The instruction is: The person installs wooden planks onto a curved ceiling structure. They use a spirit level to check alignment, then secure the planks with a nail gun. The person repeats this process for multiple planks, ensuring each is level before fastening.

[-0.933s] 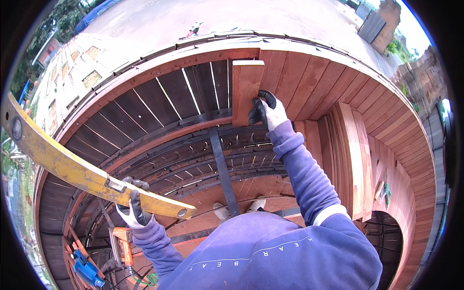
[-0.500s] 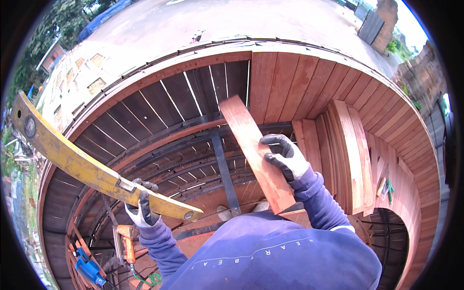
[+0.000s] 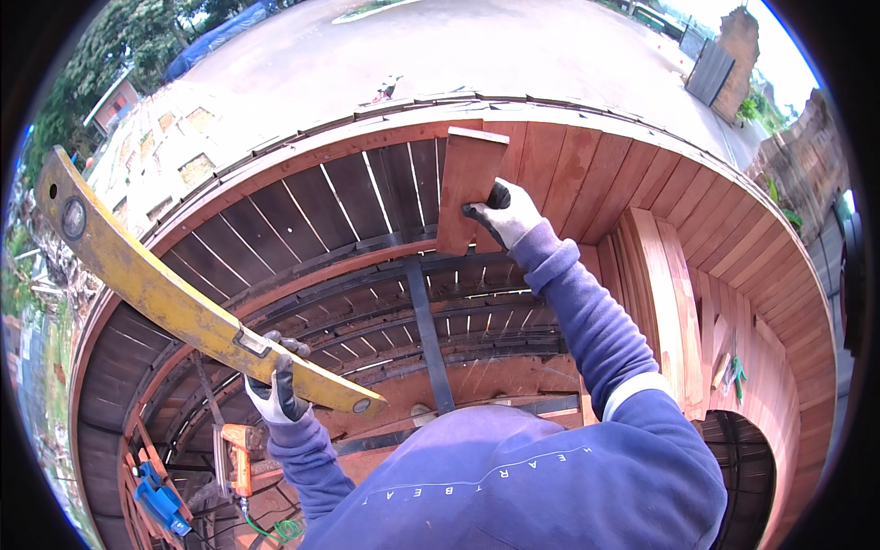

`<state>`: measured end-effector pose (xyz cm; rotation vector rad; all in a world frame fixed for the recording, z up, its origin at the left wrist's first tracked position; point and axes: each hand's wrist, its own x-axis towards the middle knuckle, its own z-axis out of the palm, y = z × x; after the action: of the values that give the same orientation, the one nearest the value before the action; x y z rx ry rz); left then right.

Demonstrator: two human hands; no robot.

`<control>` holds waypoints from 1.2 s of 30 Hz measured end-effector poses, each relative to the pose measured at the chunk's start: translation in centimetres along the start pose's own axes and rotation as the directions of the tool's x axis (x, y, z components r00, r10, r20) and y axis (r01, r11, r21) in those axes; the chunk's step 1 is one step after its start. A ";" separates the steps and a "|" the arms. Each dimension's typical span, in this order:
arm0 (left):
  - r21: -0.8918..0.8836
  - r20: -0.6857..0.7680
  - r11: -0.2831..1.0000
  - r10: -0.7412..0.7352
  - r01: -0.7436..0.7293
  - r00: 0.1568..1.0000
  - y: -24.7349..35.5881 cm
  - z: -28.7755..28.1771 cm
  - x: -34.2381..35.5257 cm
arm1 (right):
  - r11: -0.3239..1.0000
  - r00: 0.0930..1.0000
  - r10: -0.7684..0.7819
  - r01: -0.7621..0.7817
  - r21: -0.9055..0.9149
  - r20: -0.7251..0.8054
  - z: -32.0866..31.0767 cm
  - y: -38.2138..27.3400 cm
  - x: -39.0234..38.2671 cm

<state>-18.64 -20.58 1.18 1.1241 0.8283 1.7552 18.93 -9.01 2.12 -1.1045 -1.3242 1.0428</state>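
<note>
In the head view, my gloved left hand (image 3: 280,390) grips a long yellow spirit level (image 3: 170,280) near its lower end; the level slants up to the far left. My gloved right hand (image 3: 500,211) is closed on a short reddish wooden board (image 3: 469,165), held against the curved top beside a row of similar fitted planks (image 3: 573,174). Left of the board lie dark slats (image 3: 302,206) with bright gaps between them, bordered by curved wooden rims.
Stacked planks (image 3: 655,312) lean at the right near a green-handled tool (image 3: 736,376). An orange nail gun (image 3: 240,458) with a green hose and a blue power tool (image 3: 160,500) are at lower left. Dark metal framing (image 3: 426,330) spans below; a paved yard (image 3: 513,50) lies beyond.
The board was tilted down toward my body half a second ago and is now back up, upright at the end of the fitted planks. The level has shifted slightly.
</note>
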 end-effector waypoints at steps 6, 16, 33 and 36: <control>0.033 -0.024 0.999 0.025 -0.024 0.999 -0.4 -1.8 -0.7 | 0.988 0.996 0.092 -0.090 -0.128 0.013 -0.9 4.3 1.8; 0.076 0.027 0.996 -0.037 0.035 0.999 -1.1 -0.3 -0.5 | 0.128 0.823 -0.528 0.324 -0.937 0.212 -2.0 -6.5 4.5; 0.033 0.131 0.983 -0.182 0.180 0.974 -1.3 4.2 -0.7 | 0.034 0.949 -0.154 0.283 -0.959 0.275 -1.9 -13.5 8.0; 0.102 0.144 0.983 -0.166 0.152 0.976 -1.4 4.3 -0.7 | -0.037 0.909 -0.244 0.339 -0.940 0.337 -2.1 -13.6 7.8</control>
<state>-14.12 -20.30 1.37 1.2006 0.8863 1.4938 20.32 -3.88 17.08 -1.6242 -2.3392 -0.5122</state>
